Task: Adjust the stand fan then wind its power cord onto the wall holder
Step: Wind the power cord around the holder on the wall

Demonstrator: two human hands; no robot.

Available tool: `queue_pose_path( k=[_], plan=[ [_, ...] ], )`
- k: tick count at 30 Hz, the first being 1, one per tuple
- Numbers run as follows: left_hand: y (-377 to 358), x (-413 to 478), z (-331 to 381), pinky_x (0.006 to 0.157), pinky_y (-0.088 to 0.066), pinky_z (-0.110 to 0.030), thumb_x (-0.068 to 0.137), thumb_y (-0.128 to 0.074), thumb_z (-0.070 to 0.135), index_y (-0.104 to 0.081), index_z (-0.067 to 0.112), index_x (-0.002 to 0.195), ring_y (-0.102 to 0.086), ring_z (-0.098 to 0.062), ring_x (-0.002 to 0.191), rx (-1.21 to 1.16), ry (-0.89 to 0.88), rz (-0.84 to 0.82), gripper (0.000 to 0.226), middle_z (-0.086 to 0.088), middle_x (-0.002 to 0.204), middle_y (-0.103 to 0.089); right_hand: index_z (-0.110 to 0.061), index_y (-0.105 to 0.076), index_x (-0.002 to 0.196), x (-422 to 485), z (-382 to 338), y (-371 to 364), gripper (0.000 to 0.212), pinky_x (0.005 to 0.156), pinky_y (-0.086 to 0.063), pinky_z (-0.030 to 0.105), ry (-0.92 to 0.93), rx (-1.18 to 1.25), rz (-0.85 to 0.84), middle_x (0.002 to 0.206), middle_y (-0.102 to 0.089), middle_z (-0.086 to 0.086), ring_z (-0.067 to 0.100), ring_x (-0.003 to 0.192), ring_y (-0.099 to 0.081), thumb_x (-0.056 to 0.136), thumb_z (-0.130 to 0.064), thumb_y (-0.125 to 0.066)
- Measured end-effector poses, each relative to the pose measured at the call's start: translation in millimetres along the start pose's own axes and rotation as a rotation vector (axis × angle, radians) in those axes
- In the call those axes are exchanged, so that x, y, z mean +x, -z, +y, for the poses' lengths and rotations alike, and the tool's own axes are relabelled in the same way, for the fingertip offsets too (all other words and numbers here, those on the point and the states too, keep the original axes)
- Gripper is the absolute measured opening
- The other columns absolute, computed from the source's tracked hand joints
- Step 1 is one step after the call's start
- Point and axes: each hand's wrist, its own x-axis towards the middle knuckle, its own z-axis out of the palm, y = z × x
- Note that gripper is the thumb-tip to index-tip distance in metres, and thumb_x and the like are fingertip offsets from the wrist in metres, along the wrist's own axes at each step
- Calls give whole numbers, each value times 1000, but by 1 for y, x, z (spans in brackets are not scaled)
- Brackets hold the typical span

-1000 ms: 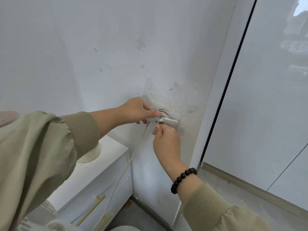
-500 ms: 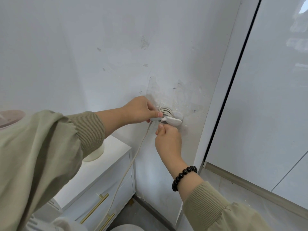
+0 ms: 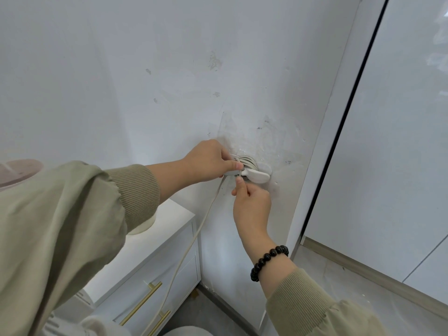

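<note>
Cream-white round power cord (image 3: 194, 241) is pinched between thumb and forefinger of the right hand (image 3: 252, 207), just under the white plastic wall holder (image 3: 257, 175), with several turns wound on it above. Left of that pinch, the left hand (image 3: 208, 161) clasps the holder's end. Below, the cord hangs past a white cabinet (image 3: 155, 258) with brass handles.
</note>
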Motion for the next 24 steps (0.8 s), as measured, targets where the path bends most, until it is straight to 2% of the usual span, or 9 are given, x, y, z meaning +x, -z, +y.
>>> queue_pose_path(
  k=[3,7,9,12,14,16,21,24],
  plan=[
    [-1,0,-1,57,-37,-27,82,-65,40,-71,2,74,-47,-16,59,46,-16,21,40,-16,69,-64,-19,-51,54,3,0,-5,42,54,-34,25,-86,73,27,48,-44,-6,10,47,-41,95,-29,-49],
    [0,-2,0,52,-30,-26,83,-64,43,-68,1,72,-38,-14,52,131,-53,18,44,-5,56,-48,-21,-49,56,9,0,-12,40,60,-38,26,-146,108,88,58,-50,-6,8,55,-47,96,-24,-48],
    [2,-2,1,56,-36,-28,80,-66,44,-72,8,73,-44,-14,57,149,-90,32,37,-5,61,-56,-20,-50,58,13,1,-13,38,54,-37,25,-145,117,100,60,-52,-7,7,56,-47,96,-22,-47],
    [7,-3,1,67,-44,-26,79,-70,37,-74,18,82,-57,-14,73,154,-148,43,20,2,75,-67,-14,-57,69,17,3,-11,30,50,-34,22,-132,81,82,60,-52,-7,9,56,-48,96,-22,-47],
    [10,-4,1,71,-45,-25,79,-71,34,-74,18,91,-60,-13,79,191,-175,59,21,4,81,-68,-10,-65,82,16,3,-11,26,52,-36,24,-120,58,80,60,-52,-7,14,59,-50,96,-23,-47],
    [11,-3,3,74,-48,-27,78,-71,35,-73,18,93,-62,-13,82,209,-206,79,24,4,85,-70,-8,-67,86,16,2,-12,27,57,-37,26,-117,50,82,59,-51,-7,17,63,-51,96,-23,-48],
    [6,-2,11,73,-45,-27,81,-68,35,-72,17,93,-60,-16,84,319,-230,113,22,2,89,-70,-14,-55,65,14,1,-5,32,57,-37,25,-163,116,3,61,-51,-5,14,60,-48,96,-23,-49],
    [5,-1,12,72,-43,-29,83,-65,37,-70,17,92,-54,-15,81,383,-232,117,23,1,89,-69,-17,-55,62,9,2,10,34,53,-35,20,-158,118,-76,62,-51,-5,9,58,-45,95,-27,-51]
  ],
)
